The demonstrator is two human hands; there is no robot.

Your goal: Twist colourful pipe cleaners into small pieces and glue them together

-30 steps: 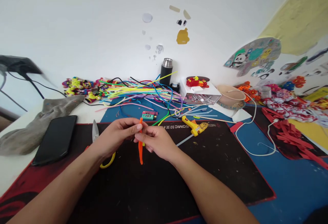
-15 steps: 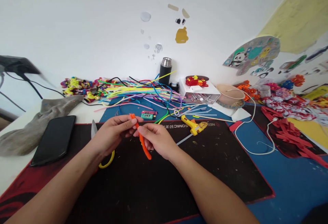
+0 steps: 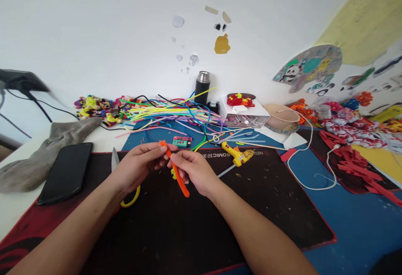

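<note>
Over the black mat point(image 3: 176, 241), both hands hold an orange pipe cleaner point(image 3: 179, 176) that slants down to the right. My left hand point(image 3: 138, 164) is closed, its thumb and forefinger pinching the upper end. Just right of it, my right hand point(image 3: 194, 170) is closed too, gripping the stem lower down, with the free end hanging below the fingers. A small yellow piece point(image 3: 173, 173) shows beside the stem, between the hands; I cannot tell which hand holds it. Scissors with a yellow handle point(image 3: 132, 199) lie partly hidden under my left wrist.
A yellow glue gun point(image 3: 237, 155) lies right of my hands. Behind are loose pipe cleaners point(image 3: 176, 113), a black flask point(image 3: 202, 88), a white box point(image 3: 245, 118) and a beige bowl point(image 3: 282, 118). A phone point(image 3: 65, 172) lies left; red strips point(image 3: 354, 157) and a white cable point(image 3: 309, 188) right.
The orange pipe cleaner's lower end has swung slightly right, and it looks straighter. A small yellow piece now shows beside it. Both hands stay in nearly the same place.
</note>
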